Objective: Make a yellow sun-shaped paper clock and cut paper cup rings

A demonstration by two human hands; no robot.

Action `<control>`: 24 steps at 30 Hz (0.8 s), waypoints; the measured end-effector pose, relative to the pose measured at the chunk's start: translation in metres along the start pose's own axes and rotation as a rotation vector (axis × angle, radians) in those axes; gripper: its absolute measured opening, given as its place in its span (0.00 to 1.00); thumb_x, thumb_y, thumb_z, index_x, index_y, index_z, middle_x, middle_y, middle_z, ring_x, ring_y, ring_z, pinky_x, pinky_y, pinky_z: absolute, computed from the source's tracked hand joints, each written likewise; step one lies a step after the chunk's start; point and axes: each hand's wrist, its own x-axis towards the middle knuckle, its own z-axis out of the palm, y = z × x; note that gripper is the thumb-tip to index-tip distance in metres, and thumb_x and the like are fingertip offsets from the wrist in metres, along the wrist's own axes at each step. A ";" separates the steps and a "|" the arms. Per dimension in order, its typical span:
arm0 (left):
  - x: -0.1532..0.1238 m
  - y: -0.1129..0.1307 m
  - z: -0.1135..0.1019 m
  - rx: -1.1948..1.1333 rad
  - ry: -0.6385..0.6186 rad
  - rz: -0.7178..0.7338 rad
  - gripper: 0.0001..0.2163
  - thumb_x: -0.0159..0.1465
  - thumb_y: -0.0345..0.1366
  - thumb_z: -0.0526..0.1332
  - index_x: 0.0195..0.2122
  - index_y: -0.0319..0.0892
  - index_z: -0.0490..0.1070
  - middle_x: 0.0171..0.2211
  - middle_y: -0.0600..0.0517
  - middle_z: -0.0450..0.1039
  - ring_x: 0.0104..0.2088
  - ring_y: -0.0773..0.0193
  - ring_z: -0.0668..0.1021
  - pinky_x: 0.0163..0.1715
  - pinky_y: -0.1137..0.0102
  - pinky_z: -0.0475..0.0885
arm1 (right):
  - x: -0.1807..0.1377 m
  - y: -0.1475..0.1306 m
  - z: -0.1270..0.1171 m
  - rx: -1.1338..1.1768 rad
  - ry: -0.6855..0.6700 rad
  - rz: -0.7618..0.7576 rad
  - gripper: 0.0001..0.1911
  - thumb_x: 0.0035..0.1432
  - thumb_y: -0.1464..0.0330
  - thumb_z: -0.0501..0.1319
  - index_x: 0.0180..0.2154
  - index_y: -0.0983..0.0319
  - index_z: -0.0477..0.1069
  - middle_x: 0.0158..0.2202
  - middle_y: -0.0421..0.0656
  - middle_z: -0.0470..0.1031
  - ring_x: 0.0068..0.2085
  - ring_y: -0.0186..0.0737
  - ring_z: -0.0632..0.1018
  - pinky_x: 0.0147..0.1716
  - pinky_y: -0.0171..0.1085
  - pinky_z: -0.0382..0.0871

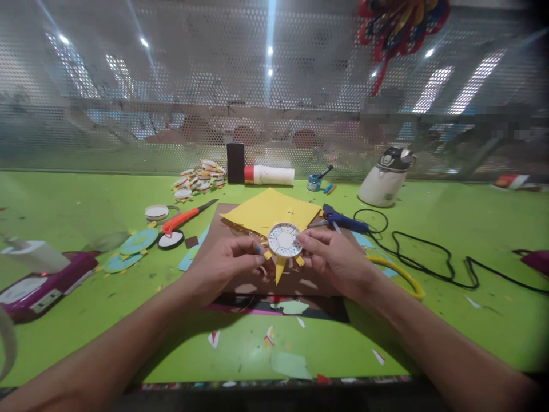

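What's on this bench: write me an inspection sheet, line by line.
Surface: green table, littered with paper scraps.
Job's things: paper disc with yellow spikes, over a brown board and yellow sheet.
Clutter: orange scissors, blue glue gun, pile of discs, white jug.
Grippers: left hand and right hand both pinch the disc's rim.
Cables: black cable snakes from the glue gun toward the right.
Surroundings: mesh screen behind; paper ornament hangs top right.
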 end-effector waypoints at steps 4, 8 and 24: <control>0.002 0.001 -0.003 -0.117 -0.070 0.002 0.05 0.58 0.33 0.65 0.33 0.36 0.75 0.32 0.46 0.77 0.32 0.62 0.78 0.36 0.66 0.74 | -0.001 -0.001 0.001 -0.038 0.017 -0.012 0.14 0.48 0.60 0.72 0.30 0.64 0.77 0.29 0.41 0.74 0.30 0.31 0.72 0.32 0.34 0.67; 0.003 0.002 -0.003 -0.081 -0.102 0.052 0.12 0.62 0.40 0.62 0.38 0.36 0.76 0.37 0.44 0.76 0.36 0.59 0.77 0.35 0.66 0.73 | -0.002 -0.001 0.001 -0.125 0.037 -0.023 0.15 0.47 0.59 0.72 0.29 0.64 0.77 0.26 0.39 0.73 0.27 0.29 0.70 0.29 0.32 0.64; 0.003 0.005 -0.005 0.353 -0.014 0.181 0.10 0.59 0.41 0.67 0.28 0.39 0.75 0.29 0.53 0.77 0.31 0.67 0.74 0.35 0.73 0.67 | -0.003 0.002 -0.004 -0.217 -0.088 -0.083 0.15 0.53 0.58 0.69 0.33 0.63 0.75 0.28 0.39 0.74 0.29 0.31 0.71 0.32 0.35 0.62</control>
